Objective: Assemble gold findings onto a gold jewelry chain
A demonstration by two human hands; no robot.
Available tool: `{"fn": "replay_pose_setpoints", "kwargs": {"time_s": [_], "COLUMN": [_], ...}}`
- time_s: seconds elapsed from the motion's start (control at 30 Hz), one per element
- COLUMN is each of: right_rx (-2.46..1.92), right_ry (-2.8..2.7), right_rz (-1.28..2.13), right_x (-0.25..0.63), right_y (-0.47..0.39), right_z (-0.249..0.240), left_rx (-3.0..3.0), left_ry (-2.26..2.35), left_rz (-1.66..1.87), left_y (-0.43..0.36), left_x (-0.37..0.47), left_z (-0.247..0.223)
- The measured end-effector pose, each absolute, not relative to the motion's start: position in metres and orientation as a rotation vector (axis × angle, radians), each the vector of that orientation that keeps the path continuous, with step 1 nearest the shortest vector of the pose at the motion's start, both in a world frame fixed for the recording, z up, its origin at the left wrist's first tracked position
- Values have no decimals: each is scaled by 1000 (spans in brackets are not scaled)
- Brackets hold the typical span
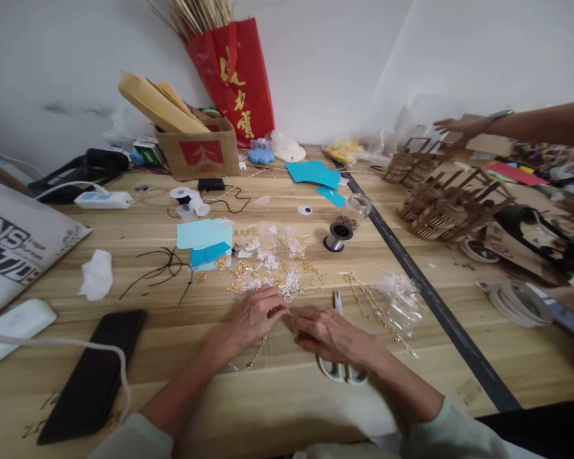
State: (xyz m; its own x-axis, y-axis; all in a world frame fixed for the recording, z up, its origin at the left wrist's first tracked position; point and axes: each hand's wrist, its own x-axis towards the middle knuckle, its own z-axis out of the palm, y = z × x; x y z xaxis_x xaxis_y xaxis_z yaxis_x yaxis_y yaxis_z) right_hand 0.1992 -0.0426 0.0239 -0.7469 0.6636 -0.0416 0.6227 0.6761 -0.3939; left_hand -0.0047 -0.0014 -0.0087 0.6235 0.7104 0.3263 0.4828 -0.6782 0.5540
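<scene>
My left hand [258,310] has its fingers pinched at the front of a pile of gold and clear beads [287,280]. A beaded strand [252,363] curves over the wood below it. Facing it, my right hand [323,328] is closed, its fingertips by a thin gold strand with a small ring [287,298] between the hands. What exactly each hand pinches is too small to make out. White-handled scissors [337,370] lie partly under my right hand, blades pointing away. Gold chains [370,303] lie to its right beside clear plastic bags [402,303].
A wire spool [338,237] and blue cards [205,239] lie behind the beads. Left are black cords [165,271], a tissue [96,275] and a black phone [93,376]. Another person's arm [530,124] reaches over small woven baskets [440,204] at right.
</scene>
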Motion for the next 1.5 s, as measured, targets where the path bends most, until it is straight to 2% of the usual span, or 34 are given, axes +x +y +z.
{"fn": "replay_pose_setpoints", "kwargs": {"time_s": [0.43,0.7,0.93,1.2,1.5], "right_rx": [-1081,-1290,-1432,-1643,-2039], "right_ry": [-2760,-2618,-2591,-2739,-2551], "right_rz": [628,470,391,7,106], "right_x": [207,204,218,245,223], "right_y": [-40,-33,-29,-74,-111], "right_z": [26,23,23,32,18], "left_rx": [2358,2496,2579,2551,2357], "left_ry": [963,990,1058,1041,1046], "left_rz": [771,610,609,593,706], "left_y": [-4,-6,-15,-17,-13], "left_x": [-1,-2,10,13,13], "left_z": [-6,-3,-3,-7,-9]}}
